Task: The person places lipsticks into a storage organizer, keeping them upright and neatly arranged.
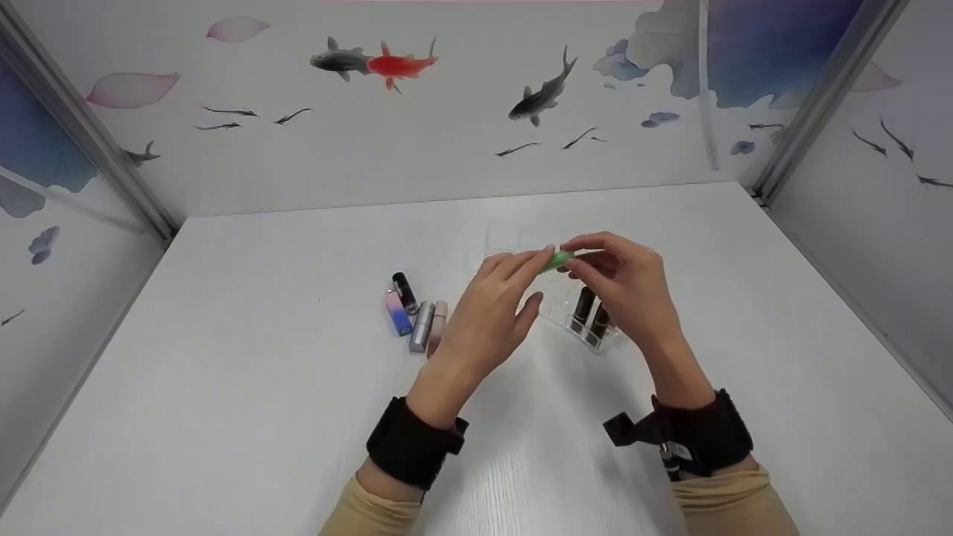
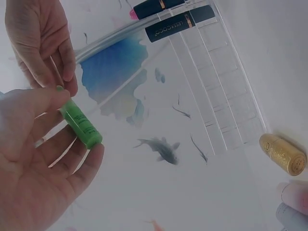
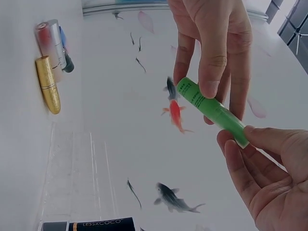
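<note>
Closest to the camera are two tan sleeves (image 1: 376, 510) with chunky black wrist straps (image 1: 406, 447), forearms reaching in over the white worktop (image 1: 246, 387). The main thing here is a small, glossy green plastic tube with dark lettering (image 3: 220, 116), held up in the air between both hands, above the worktop. Left hand (image 1: 488, 316): the grip is pinching the tube, thumb on one side and fingers behind. Right hand (image 1: 633, 286): that grip pinches the other end between thumb and fingertips. My guess is one hand on each end keeps it steady and easy to turn, tbh.

Below is a clear plastic compartment tray (image 2: 236, 82) with two black lipstick tubes with gold bands (image 2: 175, 24) in slots at one end. Slots probably keep them from rolling about.

Off past the left hand there's a loose huddle: a black tube (image 1: 404, 292), a pink-to-blue case (image 1: 398, 313), a silver cylinder (image 1: 421, 326) and a pale pink tube (image 1: 438, 324). The shiny gold tube (image 3: 47, 84) lies just beside them; bunched like that, they're probably easy to reach.
</note>
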